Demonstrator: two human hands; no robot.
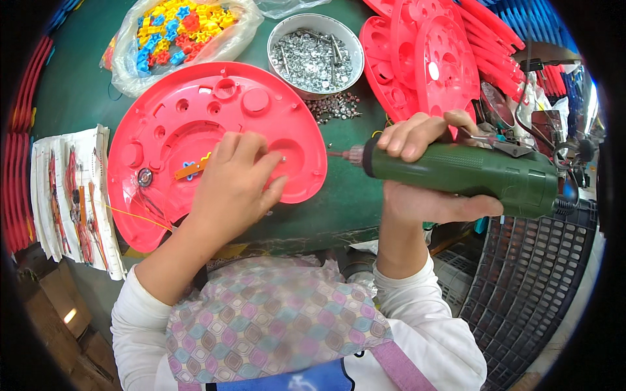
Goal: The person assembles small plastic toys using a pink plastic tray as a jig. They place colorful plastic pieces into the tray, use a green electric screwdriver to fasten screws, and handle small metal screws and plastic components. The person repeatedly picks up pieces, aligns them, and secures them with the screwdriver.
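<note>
A red kidney-shaped plastic shell (300, 124) lies on the table with its posts and recesses facing up. My left hand (238, 173) is over its middle, fingers bent and the thumb apart; nothing shows between thumb and forefinger. A small silvery screw (283, 159) is in the round recess beside the fingertips. Near the hand, an orange strip (189, 169) with blue and yellow pieces sits in the shell, and a round speaker (145, 176) with thin wires is at its left. My right hand (417, 140) grips a green electric screwdriver (463, 173), its bit pointing left toward the shell.
A white tub of screws (316, 26) stands behind the shell, with loose screws (336, 107) spilled beside it. A plastic bag (124, 65) holds coloured star-shaped pieces. More red shells (424, 58) are stacked at back right. Wired parts on white sheets (78, 195) lie left; a black crate (535, 280) stands right.
</note>
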